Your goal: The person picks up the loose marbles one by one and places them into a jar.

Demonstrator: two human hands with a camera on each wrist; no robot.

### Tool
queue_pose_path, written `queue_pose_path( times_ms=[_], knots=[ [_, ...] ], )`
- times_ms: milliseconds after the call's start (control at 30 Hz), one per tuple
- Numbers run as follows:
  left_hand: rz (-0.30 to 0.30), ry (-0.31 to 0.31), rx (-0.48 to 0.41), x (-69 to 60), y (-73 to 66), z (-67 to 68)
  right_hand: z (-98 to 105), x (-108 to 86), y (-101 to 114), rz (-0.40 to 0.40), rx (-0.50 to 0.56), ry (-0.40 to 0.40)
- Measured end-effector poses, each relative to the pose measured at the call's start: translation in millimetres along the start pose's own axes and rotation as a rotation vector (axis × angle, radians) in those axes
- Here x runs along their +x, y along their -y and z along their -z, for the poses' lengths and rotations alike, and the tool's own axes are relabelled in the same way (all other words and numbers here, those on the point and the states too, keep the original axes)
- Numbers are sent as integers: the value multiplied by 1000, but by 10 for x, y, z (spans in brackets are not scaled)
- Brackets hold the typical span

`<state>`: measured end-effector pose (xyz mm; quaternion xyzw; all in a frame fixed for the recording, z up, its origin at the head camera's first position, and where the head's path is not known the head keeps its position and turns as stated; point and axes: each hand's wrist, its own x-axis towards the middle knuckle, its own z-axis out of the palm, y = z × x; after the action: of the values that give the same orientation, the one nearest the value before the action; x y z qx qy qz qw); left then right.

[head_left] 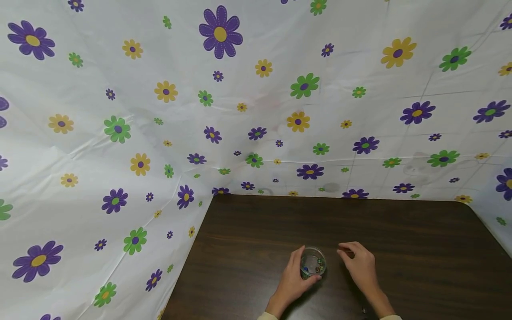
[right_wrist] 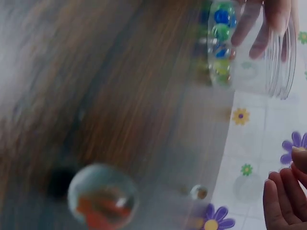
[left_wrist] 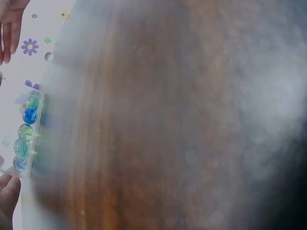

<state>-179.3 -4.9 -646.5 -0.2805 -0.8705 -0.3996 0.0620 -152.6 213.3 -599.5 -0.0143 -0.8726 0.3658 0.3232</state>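
My left hand grips a clear jar from its left side, thumb in front. The jar stands upright on the table with its top uncovered. Several glass marbles, blue, green and yellowish, lie along its bottom. Right of the jar and apart from it, my right hand hovers over the table, fingers loosely bent and nothing visible between them. Below that hand a small marble rests on the table. A marble with orange inside sits close to the right wrist camera, blurred.
The dark wood table has its back edge against a white sheet printed with purple, green and yellow flowers. The sheet also hangs along the left and right sides. A small shiny marble lies beside my right wrist.
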Motion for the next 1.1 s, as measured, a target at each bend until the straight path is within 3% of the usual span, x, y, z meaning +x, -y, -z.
queue_pose_path(
  times_ms=[267, 800, 1100],
  knots=[
    [-3, -2, 7, -7, -7, 11, 57, -8, -181, -135, -24, 84],
    [0, 12, 12, -1, 1, 12, 80, -41, -348, -240, -56, 158],
    [-3, 8, 9, -4, 0, 19, 92, -25, -377, -314, -36, 279]
  ],
)
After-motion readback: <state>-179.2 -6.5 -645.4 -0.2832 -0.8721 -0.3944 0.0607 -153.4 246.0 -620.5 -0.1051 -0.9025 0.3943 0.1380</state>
